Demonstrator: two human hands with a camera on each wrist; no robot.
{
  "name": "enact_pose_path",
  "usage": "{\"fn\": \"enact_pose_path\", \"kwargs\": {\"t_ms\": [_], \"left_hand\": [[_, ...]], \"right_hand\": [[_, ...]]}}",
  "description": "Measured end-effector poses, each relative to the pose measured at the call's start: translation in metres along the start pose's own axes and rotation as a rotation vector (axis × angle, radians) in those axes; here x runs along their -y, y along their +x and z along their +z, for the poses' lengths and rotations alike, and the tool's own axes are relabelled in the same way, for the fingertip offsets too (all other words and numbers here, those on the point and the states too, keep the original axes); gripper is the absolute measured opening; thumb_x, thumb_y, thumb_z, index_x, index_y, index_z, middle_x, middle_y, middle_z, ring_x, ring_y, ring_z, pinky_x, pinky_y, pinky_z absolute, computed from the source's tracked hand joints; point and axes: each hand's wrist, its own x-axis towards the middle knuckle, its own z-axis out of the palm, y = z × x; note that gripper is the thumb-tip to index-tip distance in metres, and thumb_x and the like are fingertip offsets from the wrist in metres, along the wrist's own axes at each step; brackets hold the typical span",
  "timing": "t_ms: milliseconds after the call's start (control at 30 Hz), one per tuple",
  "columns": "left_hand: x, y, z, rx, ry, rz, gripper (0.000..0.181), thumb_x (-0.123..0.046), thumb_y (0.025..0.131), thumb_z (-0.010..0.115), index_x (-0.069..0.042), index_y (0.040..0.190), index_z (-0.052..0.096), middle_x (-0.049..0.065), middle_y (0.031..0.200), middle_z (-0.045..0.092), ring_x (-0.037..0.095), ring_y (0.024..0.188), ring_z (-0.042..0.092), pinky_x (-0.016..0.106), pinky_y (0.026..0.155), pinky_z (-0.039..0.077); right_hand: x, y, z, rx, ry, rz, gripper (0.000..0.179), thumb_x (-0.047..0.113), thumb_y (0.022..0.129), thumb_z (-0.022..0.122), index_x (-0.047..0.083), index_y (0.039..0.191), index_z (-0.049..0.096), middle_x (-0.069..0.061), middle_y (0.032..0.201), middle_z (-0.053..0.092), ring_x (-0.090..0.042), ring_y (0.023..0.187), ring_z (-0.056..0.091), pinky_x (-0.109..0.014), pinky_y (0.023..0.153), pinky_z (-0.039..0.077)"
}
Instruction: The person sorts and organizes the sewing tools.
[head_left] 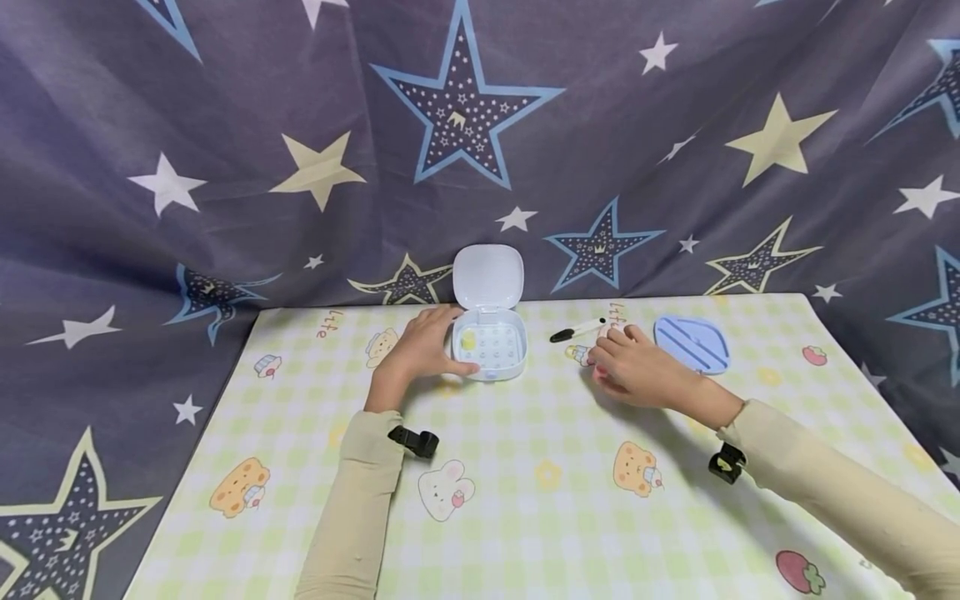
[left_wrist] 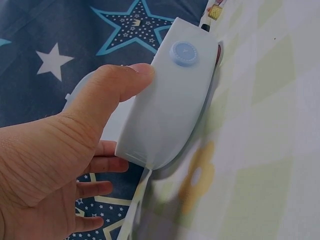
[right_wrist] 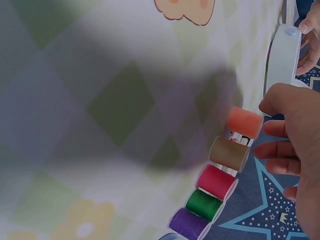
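Note:
My left hand (head_left: 422,346) grips a pale blue hinged sewing box (head_left: 489,373) by its left side, thumb at the front wall and fingers behind. The lid (head_left: 488,275) stands upright. Inside, one yellow spool (head_left: 468,339) sits at the left among rows of small pegs. A round blue button (left_wrist: 184,53) shows on the front wall. The thumb and index finger of my right hand (head_left: 641,371) pinch the end of an orange thread spool (right_wrist: 244,122). Beside it lie tan (right_wrist: 229,153), red (right_wrist: 217,182), green (right_wrist: 204,204) and purple (right_wrist: 190,224) spools, mostly hidden by the hand in the head view.
A black-and-white pen-like tool (head_left: 577,331) lies between the box and my right hand. Behind that hand is a flat blue tray (head_left: 692,343) with slots. A starry cloth (head_left: 480,217) hangs along the far edge of the checked tablecloth (head_left: 525,533).

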Motion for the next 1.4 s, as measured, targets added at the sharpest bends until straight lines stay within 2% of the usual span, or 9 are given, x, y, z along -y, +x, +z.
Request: {"fn": "enact_pose_path", "kwargs": {"t_ms": [300, 667, 867, 1400], "left_hand": [[0.0011, -0.0002, -0.0001, -0.001, 0.005, 0.006, 0.102, -0.047, 0.068, 0.092, -0.007, 0.15, 0.046, 0.014, 0.153, 0.048, 0.037, 0.146, 0.038, 0.053, 0.124, 0.027], [-0.001, 0.0, 0.0001, 0.009, 0.003, 0.004, 0.103, -0.047, 0.068, 0.092, -0.006, 0.15, 0.045, 0.014, 0.155, 0.046, 0.037, 0.146, 0.037, 0.053, 0.125, 0.026], [-0.0008, 0.0003, -0.0006, 0.001, 0.007, 0.003, 0.102, -0.047, 0.068, 0.092, -0.006, 0.15, 0.046, 0.014, 0.155, 0.047, 0.036, 0.146, 0.038, 0.053, 0.125, 0.026], [-0.0013, -0.0008, -0.0013, 0.005, 0.003, -0.006, 0.103, -0.048, 0.068, 0.092, -0.008, 0.15, 0.045, 0.013, 0.153, 0.048, 0.035, 0.145, 0.039, 0.052, 0.124, 0.027]], "right_hand": [[-0.0009, -0.001, 0.0019, -0.008, 0.009, 0.001, 0.02, 0.016, 0.08, 0.078, 0.008, 0.094, 0.065, -0.002, 0.081, 0.053, -0.022, 0.079, 0.046, -0.04, 0.076, 0.039], [0.0016, 0.0004, 0.0001, -0.004, 0.038, 0.004, 0.016, 0.011, 0.081, 0.075, 0.007, 0.095, 0.067, -0.003, 0.084, 0.059, -0.022, 0.08, 0.047, -0.04, 0.075, 0.038], [0.0021, 0.0021, 0.0021, 0.001, 0.031, 0.007, 0.014, 0.009, 0.082, 0.073, 0.007, 0.094, 0.067, -0.003, 0.082, 0.058, -0.021, 0.078, 0.043, -0.038, 0.075, 0.036], [0.0026, 0.0029, 0.0045, -0.013, 0.057, 0.022, 0.009, 0.009, 0.084, 0.072, 0.007, 0.09, 0.066, -0.003, 0.08, 0.057, -0.022, 0.077, 0.045, -0.039, 0.076, 0.035]]}}
